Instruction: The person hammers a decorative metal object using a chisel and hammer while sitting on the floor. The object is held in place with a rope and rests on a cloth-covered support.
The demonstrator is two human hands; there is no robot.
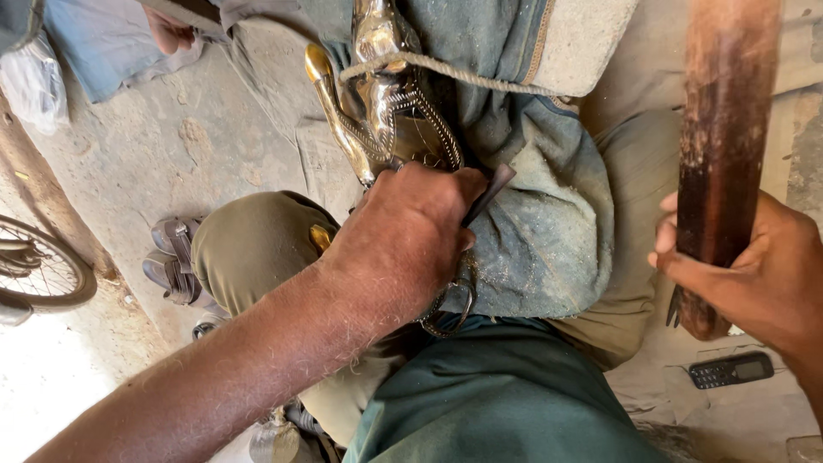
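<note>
My left hand (403, 236) is closed around a dark metal chisel (490, 190) whose top end sticks out past my fingers. The hand rests on a shiny brass figure (377, 94) that lies on a dusty blue-grey cloth (540, 206) over my lap. A rope (446, 70) runs across the figure. My right hand (759, 274) grips a thick dark wooden stick (724, 146), held upright to the right of the cloth, apart from the chisel.
My knees in olive trousers (257, 244) are under the cloth. A small black phone (731, 369) lies on the ground at lower right. Sandals (171, 261) and a bicycle wheel (39, 270) are on the left. Another person's hand (169, 33) shows at top left.
</note>
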